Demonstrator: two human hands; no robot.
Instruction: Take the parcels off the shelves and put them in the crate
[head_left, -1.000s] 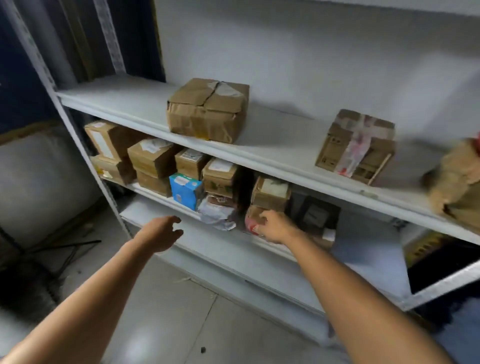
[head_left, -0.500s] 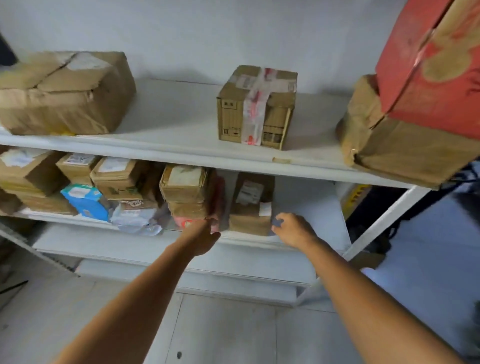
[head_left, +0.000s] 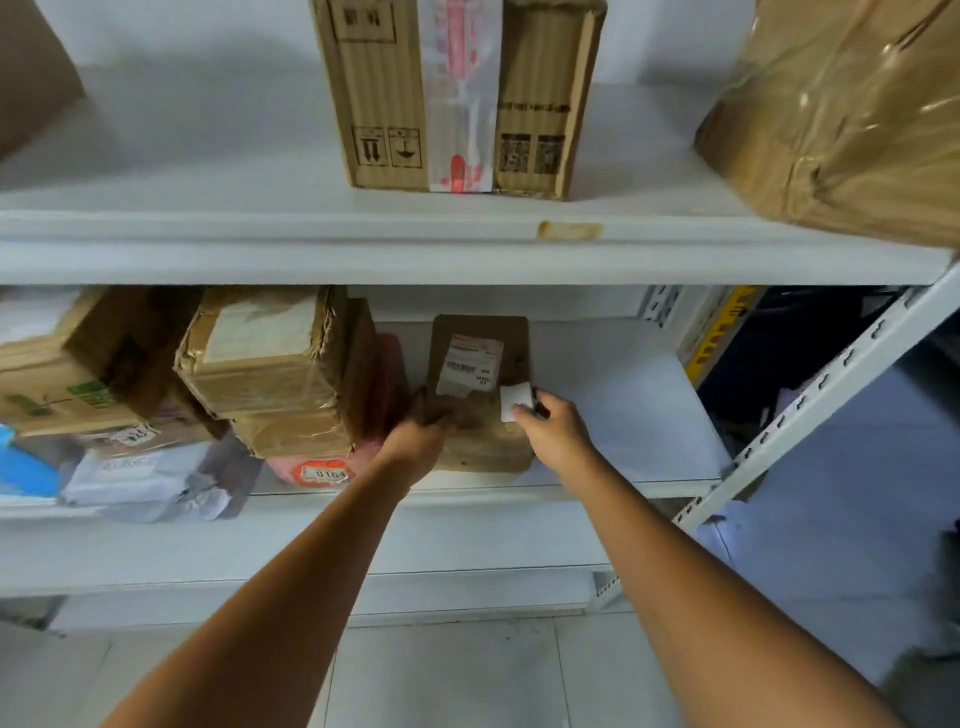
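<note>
Fingers (head_left: 522, 413) of the right hand (head_left: 553, 436) curl onto the right edge of a small brown parcel (head_left: 480, 358) on the middle shelf (head_left: 623, 415), beside a loose paper slip (head_left: 514, 400). The left hand (head_left: 418, 441) clamps round its left edge, somewhat blurred. The parcel sits just right of a stack of boxes (head_left: 275, 364). It looks light and stiff, taped cardboard with a slick skin, so gripping both sides low down should hold it steady. No crate is in view
</note>
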